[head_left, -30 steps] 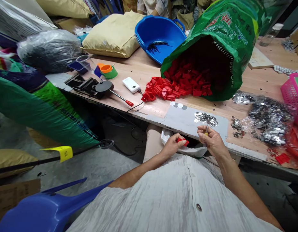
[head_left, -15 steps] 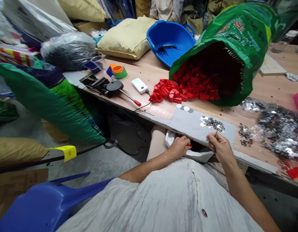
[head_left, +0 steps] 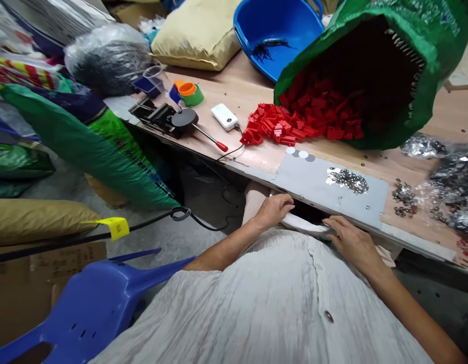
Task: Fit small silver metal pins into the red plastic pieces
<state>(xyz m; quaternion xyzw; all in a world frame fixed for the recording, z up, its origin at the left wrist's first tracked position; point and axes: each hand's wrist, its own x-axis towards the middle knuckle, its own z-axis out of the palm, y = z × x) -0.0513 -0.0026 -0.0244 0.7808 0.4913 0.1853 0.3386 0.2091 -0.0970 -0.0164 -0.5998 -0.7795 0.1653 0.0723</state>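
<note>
At the table's front edge, my left hand (head_left: 275, 210) is closed in a pinch, its fingertips over the left side of a white cloth or bag (head_left: 306, 224) lying across the lap. Whatever the fingers hold is hidden. My right hand (head_left: 351, 240) is at the right end of that white rim, thumb and fingers drawn together; what lies between them is too small to make out. Just beyond the hands, small shiny metal pieces (head_left: 347, 180) are heaped on a grey sheet (head_left: 294, 174). A few loose ones lie nearer its front edge.
Red plastic parts (head_left: 274, 124) spill from a green sack (head_left: 416, 106). Behind stands a blue basin (head_left: 252, 30). Left of the parts are a white power bank (head_left: 224, 117) and a red-handled tool (head_left: 184, 121). Bagged metal pieces (head_left: 457, 182) lie right. A blue chair (head_left: 93, 293) stands left.
My right hand has come down from beside the metal heap to the white rim. My left hand's fingers have lifted slightly, and the red piece by them no longer shows. The view has shifted.
</note>
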